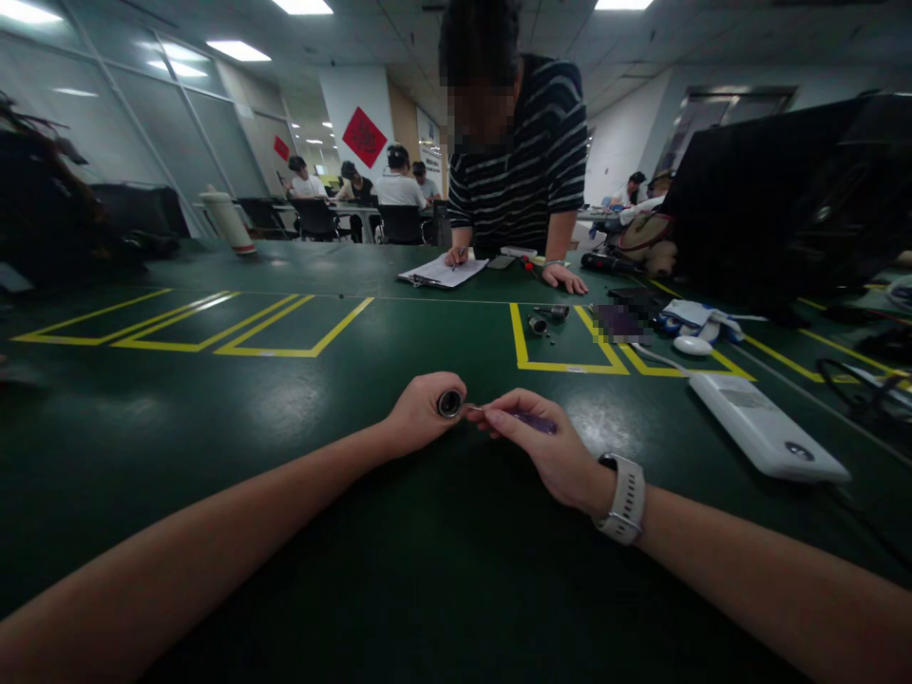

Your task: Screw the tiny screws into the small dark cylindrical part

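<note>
My left hand is closed around a short, dark cylindrical metal part, its round hollow end turned toward me. In my right hand is a screwdriver with a purple handle, pinched between thumb and fingers. Its thin metal shaft points left and meets the side of the cylindrical part; whether the tip sits in a screw is too small to tell. Both hands are just above the green table. Farther off, similar metal parts and tiny pieces lie inside a yellow taped outline.
Across the table a person in a striped top leans over a clipboard with paper, pen in hand. To the right lie a white device with a cable, a white mouse and blue-white gloves. A bottle stands far left.
</note>
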Available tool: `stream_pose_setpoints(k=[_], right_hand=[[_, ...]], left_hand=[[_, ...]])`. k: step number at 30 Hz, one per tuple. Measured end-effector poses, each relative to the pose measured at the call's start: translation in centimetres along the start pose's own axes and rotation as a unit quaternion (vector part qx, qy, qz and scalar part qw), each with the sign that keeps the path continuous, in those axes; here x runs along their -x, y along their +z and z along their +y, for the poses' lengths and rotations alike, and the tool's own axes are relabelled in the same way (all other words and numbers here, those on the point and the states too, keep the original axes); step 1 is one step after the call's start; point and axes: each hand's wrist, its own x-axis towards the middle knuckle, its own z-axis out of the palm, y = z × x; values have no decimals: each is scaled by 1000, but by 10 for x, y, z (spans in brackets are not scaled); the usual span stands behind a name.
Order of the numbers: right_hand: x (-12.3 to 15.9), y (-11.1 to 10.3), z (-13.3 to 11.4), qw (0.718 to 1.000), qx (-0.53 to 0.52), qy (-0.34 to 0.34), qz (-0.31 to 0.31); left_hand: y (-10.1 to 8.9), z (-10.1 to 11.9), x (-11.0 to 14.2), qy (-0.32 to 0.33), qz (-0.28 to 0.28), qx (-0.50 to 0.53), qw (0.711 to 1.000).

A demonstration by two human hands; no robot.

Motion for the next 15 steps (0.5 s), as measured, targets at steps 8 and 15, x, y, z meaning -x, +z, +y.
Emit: stream_pose_setpoints(k=[8, 15], right_hand=[[5, 5, -4, 983, 171, -62, -9], [-3, 1, -3, 994, -79, 79, -1]], left_hand=[[1, 1, 2, 15, -27, -92, 995], [-2, 0, 3, 23, -31, -46, 998]])
